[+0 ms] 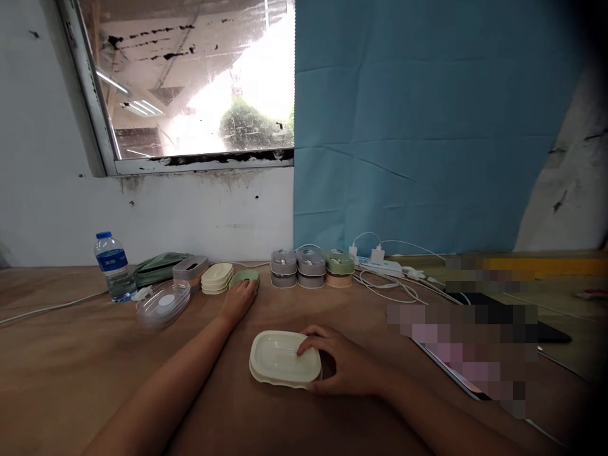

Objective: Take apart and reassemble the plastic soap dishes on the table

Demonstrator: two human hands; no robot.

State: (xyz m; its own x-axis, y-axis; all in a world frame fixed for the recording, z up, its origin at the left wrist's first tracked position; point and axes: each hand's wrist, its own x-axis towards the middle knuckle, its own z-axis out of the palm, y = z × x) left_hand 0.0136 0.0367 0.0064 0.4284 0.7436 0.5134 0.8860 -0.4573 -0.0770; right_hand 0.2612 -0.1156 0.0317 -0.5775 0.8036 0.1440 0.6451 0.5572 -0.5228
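My right hand (344, 366) grips the right end of a cream oblong lunch box lid (278, 356), thumb at its near edge and fingers over the top. The lid lies on the table in front of me, its centre recessed. Farther off, my left hand (239, 299) reaches out with its fingers curled over a green lid (253, 277); its thumb is hidden. Just left of that hand stands a stack of cream lids (217, 278). A clear plastic lid or tray (164, 305) with a white round centre lies farther left.
Two grey lunch boxes (284, 269) and a green-topped one (339, 267) stand along the wall. At left are a water bottle (114, 269), a green pouch (159, 267) and a grey container (190, 271). White cables (387, 288), a power strip (380, 265) and a partly blurred device (451, 367) occupy the right.
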